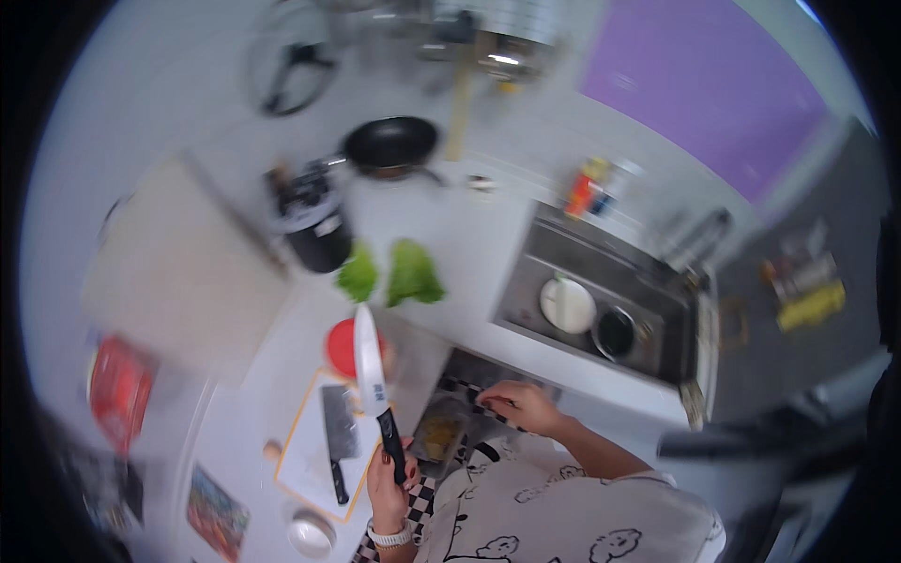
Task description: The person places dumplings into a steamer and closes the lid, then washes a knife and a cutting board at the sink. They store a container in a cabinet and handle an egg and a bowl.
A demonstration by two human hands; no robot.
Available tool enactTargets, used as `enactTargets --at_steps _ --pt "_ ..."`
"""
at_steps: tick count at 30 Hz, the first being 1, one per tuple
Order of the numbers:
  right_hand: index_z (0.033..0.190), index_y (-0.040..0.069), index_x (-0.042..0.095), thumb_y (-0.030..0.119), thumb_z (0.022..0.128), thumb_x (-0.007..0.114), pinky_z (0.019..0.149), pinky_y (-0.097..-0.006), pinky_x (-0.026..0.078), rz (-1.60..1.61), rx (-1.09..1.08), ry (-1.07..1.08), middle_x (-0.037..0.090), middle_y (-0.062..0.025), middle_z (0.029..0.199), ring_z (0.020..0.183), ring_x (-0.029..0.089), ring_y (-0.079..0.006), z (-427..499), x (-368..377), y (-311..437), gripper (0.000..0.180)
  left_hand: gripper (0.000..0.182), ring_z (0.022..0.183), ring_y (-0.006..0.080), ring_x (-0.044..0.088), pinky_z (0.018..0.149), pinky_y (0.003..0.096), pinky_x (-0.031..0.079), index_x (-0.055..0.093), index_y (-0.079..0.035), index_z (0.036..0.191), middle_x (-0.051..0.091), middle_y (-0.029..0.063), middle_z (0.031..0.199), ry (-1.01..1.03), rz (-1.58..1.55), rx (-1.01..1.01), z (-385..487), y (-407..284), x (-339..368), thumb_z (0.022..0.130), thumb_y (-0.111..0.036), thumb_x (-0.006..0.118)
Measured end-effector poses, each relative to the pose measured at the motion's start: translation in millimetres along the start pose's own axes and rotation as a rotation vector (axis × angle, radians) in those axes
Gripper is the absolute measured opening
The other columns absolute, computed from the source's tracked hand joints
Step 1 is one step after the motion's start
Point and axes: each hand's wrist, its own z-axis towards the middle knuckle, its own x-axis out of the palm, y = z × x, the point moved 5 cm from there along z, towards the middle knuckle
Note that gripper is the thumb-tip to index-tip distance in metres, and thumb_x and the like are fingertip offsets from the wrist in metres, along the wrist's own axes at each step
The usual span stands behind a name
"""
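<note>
A kitchen knife (369, 359) with a black handle is gripped in my left hand (392, 478), its blade pointing up over the counter. Under and beside it, a cleaver (341, 429) lies on a white cutting board (303, 440) with an orange edge. The blade partly covers a round red lid or container (343, 348). My right hand (521, 407) hangs in front of my body with bent fingers, and nothing is seen in it. Green lettuce leaves (414, 276) lie on the counter beyond the knife tip.
A sink (535, 281) with a white plate (567, 305) and a dark bowl (614, 333) is at the right. At the back are a black frying pan (391, 144) and a black utensil container (320, 239). A small white bowl (310, 535) stands near the board. A plastic container (441, 436) is below the counter edge.
</note>
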Motion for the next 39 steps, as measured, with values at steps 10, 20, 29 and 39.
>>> enactTargets --at_steps 10,20,29,39 --pt "0.108 0.004 0.07 0.018 0.099 0.06 0.069 -0.0283 0.052 0.389 0.408 -0.776 0.069 -0.0062 0.086 0.077 0.064 -0.0118 -144.5 -155.7 -210.9 0.02 0.025 0.05 0.0047 0.034 0.047 0.0225 0.026 0.059 0.001 0.115 0.042 -0.0033 0.062 0.231 0.368 -0.375 47.0 77.8 156.6 0.104 -0.021 0.054" --pt "0.111 0.009 0.065 0.031 0.097 0.063 0.071 -0.0435 0.053 -0.257 0.622 -1.085 0.072 -0.0159 0.089 0.083 0.07 -0.0347 -216.1 -462.1 -427.3 0.027 0.024 0.047 0.0037 0.032 0.044 0.0223 0.026 0.062 -0.002 0.109 0.038 -0.0053 0.057 0.184 0.455 -0.506 124.4 220.3 346.7 0.106 -0.022 0.05" --pt "0.1 0.011 0.06 0.032 0.095 0.063 0.071 -0.0527 0.051 -0.323 0.679 -0.798 0.071 -0.0174 0.089 0.084 0.067 -0.0432 -164.4 -475.4 -518.8 0.021 0.025 0.048 0.0037 0.031 0.045 0.0207 0.026 0.061 -0.001 0.11 0.038 -0.0051 0.058 0.047 0.541 -0.501 139.1 261.4 400.3 0.107 -0.022 0.048" --pt "0.145 0.009 0.033 0.021 0.096 0.064 0.071 -0.0466 0.063 1.076 0.959 -0.337 0.059 -0.0177 0.111 0.094 0.069 -0.0326 -201.5 -217.7 -611.9 0.06 0.023 0.049 0.003 0.034 0.046 0.0208 0.027 0.062 -0.002 0.108 0.04 -0.0057 0.058 -0.111 0.565 -0.526 134.0 261.9 385.5 0.106 -0.021 0.05"
